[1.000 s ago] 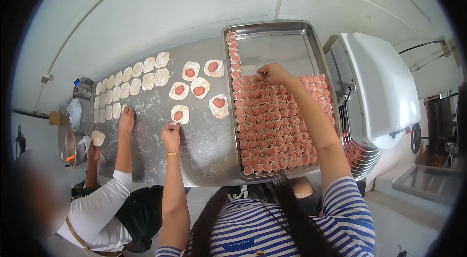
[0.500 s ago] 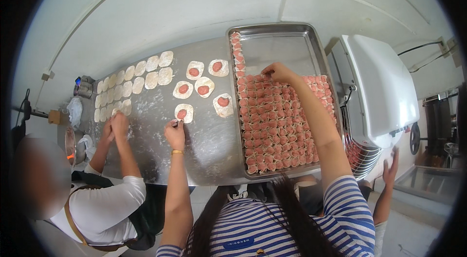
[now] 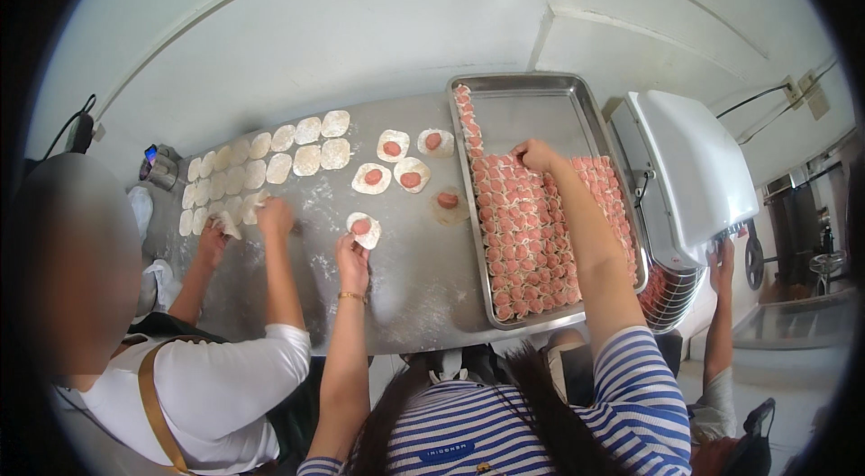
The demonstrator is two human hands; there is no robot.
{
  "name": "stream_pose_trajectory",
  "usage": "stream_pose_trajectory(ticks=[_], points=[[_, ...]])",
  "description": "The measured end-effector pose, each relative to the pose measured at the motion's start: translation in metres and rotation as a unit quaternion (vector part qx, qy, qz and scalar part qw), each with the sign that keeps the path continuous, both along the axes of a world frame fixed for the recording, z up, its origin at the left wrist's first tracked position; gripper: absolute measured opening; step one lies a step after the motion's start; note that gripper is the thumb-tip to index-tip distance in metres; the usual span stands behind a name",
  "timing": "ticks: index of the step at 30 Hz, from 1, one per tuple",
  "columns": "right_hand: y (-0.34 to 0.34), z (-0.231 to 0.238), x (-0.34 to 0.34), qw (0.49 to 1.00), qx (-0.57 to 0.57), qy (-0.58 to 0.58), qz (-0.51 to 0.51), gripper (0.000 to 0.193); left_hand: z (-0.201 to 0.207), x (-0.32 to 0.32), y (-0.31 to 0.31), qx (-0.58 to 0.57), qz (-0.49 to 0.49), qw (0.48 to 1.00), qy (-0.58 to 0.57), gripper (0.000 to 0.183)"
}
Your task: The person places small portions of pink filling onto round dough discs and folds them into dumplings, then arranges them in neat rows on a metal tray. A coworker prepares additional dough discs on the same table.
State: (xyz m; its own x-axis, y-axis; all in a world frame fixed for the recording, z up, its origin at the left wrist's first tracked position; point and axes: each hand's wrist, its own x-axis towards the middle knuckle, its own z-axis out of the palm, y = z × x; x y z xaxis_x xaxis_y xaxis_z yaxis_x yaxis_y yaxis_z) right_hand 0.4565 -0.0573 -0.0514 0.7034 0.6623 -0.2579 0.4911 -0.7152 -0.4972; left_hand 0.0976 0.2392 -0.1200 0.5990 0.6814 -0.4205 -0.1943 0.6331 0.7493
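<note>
Left hand pinches a meat-topped dough wrapper; right hand is at the tightly packed dumplings, its grip unclear; careless fingertip pressure could squash them.

Steel table bears dough wrappers, pink-topped wrappers, a tray, apparently flour

Six filled wrappers with pink filling: five on the one tabletop, one in the left hand. At the left of the frame, two rows have eight plain wrappers each; the third is partly hidden. Right of centre, one tray holds filled pieces too crowded to count.
</note>
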Motion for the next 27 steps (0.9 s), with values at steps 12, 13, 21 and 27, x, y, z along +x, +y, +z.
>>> stream_pose_trajectory(ticks=[12, 13, 21, 27], points=[[0.116, -0.016, -0.198, 0.969, 0.229, 0.084, -0.021, 0.04, 0.079, -0.06, -0.037, -0.077, -0.182, 0.973, -0.118, 0.032], [0.122, 0.004, -0.249, 0.847, 0.347, 0.385, -0.116, 0.04, 0.08, -0.07, -0.035, -0.07, -0.182, 0.973, -0.125, 0.033], [0.126, -0.018, -0.37, 0.682, 0.459, 0.53, -0.205, 0.022, 0.075, -0.109, -0.043, -0.029, -0.179, 0.976, -0.121, 0.038], [0.122, -0.049, -0.38, 0.759, 0.412, 0.421, -0.277, 0.012, 0.042, -0.123, -0.038, 0.085, -0.245, 0.965, 0.034, 0.03]])
